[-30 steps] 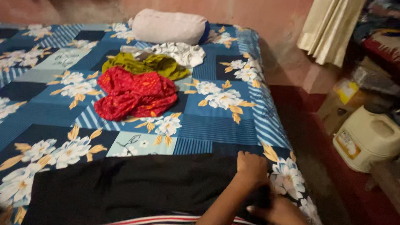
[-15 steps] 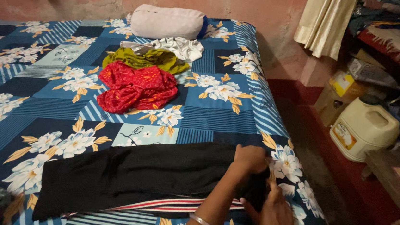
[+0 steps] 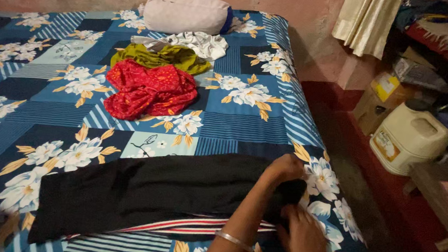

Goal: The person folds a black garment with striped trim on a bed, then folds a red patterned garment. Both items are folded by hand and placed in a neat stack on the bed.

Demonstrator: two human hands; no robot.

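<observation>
Broadly, the bed (image 3: 31,104) is filling most of the frame, its sheet showing blue patchwork with white and orange flowers. Across the lower middle a long black garment (image 3: 142,192) is lying flat, with red and white stripes showing along its near edge. Its right end is being gathered by both hands at the lower right of the bed.

The left hand (image 3: 284,170), its wrist wearing a silver bangle (image 3: 234,240), is pressing down with its fingers curled closed on the black cloth. The right hand (image 3: 305,241) is meeting it from below, its fingers also closing on the same bunched end.

Higher up, in the upper middle, a red crumpled cloth (image 3: 148,95), an olive cloth (image 3: 159,58) and a white cloth (image 3: 196,42) are lying in a row below a pale bolster (image 3: 186,14). At the right edge a cream plastic jug (image 3: 409,139) is standing on the floor; what it is holding cannot be told.

Compared with a second ago, the hands are gripping the same end, with the cloth there more bunched between them.
</observation>
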